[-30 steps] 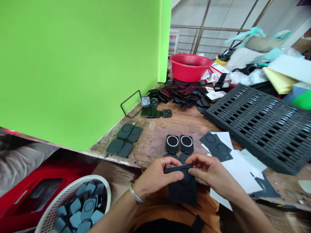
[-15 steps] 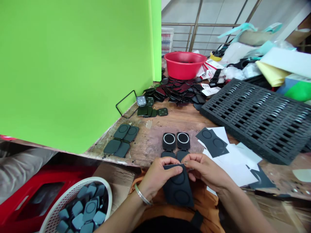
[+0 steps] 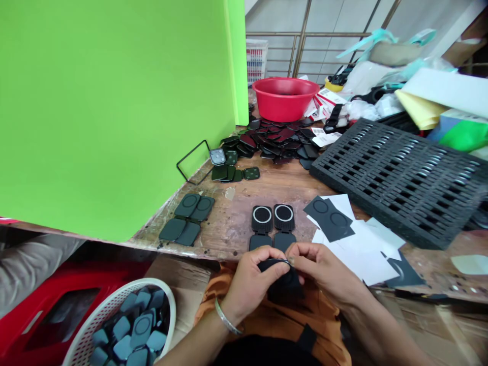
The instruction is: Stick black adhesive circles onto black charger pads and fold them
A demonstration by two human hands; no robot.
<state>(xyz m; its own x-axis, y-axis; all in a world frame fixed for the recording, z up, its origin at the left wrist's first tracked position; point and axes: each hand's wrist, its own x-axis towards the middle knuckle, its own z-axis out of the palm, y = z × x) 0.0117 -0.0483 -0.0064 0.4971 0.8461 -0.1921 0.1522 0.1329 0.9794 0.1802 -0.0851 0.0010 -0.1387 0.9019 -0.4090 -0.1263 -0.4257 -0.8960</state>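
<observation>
A dark grey sheet with ring outlines [image 3: 285,288] is bent between my two hands above my lap. My left hand [image 3: 251,282] grips its upper edge, thumb on top. At the upper right corner, my right hand [image 3: 324,272] pinches the sheet with thumb and fingers; the exact contact is partly hidden. Just beyond my fingertips lie two unfolded black hinged pads [image 3: 263,219], each with a white ring on its far half. Similar grey sheets with rings [image 3: 331,218] lie to the right on white paper sheets [image 3: 353,251].
Several dark hinged pads [image 3: 186,219] lie left of centre. Behind are a heap of dark plates [image 3: 280,141], a red basin [image 3: 285,101] and a black slotted tray [image 3: 400,178]. A green panel [image 3: 114,112] blocks the left. A white basket [image 3: 172,310] of pads stands below the table edge.
The sheet, flat and facing me before, is now bent and tilted, with its upper edge curved. Both hands stay close together at that edge. The camera view has shifted slightly.
</observation>
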